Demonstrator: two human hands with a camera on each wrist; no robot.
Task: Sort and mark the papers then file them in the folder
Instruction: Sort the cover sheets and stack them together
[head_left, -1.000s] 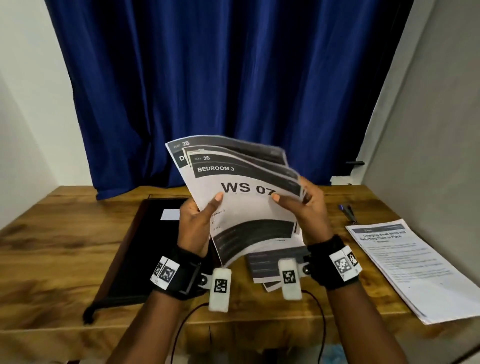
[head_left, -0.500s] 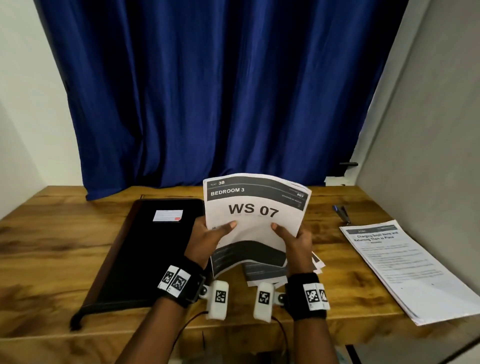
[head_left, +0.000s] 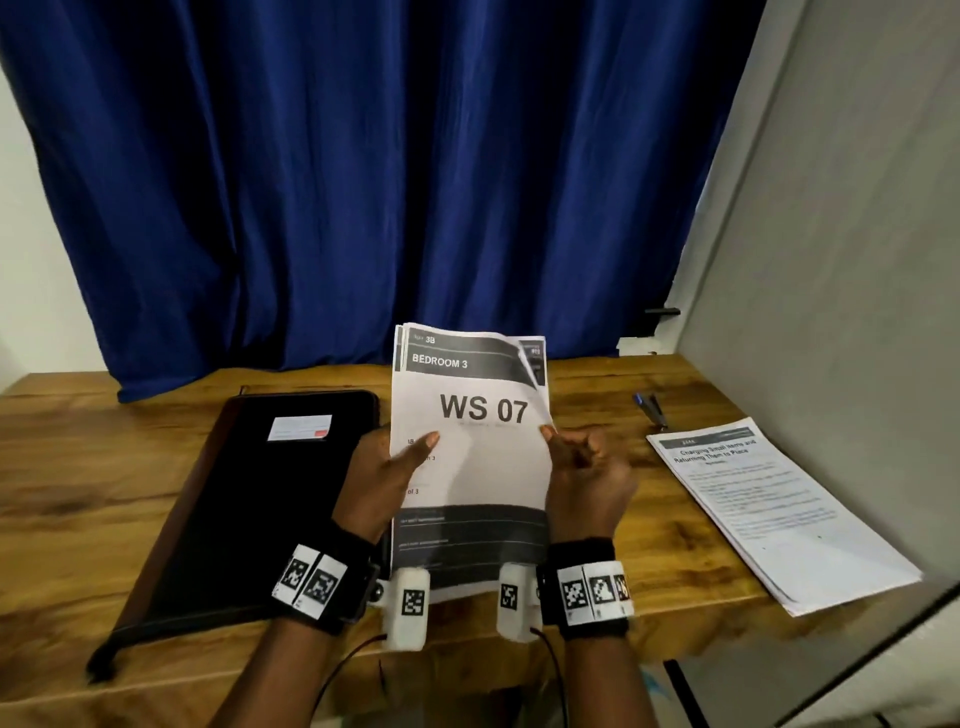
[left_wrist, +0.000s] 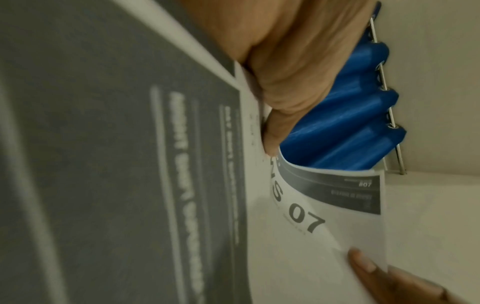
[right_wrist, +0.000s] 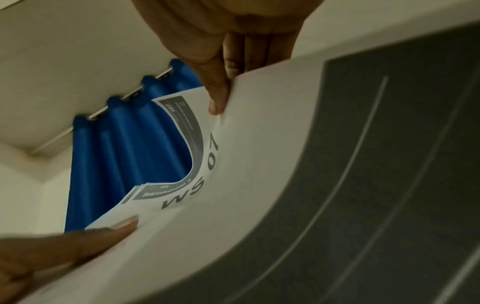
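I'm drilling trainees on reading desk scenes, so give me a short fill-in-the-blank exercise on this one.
1. The top sheet of the held papers reads WS ____.
2. The closed black folder lies on the table to the ____ of the held papers.
3. The left hand and the right hand ____ grip the papers.
4. The blue pen lies beyond the stack of ____ sheets.

Missing words: 07; left; both; printed
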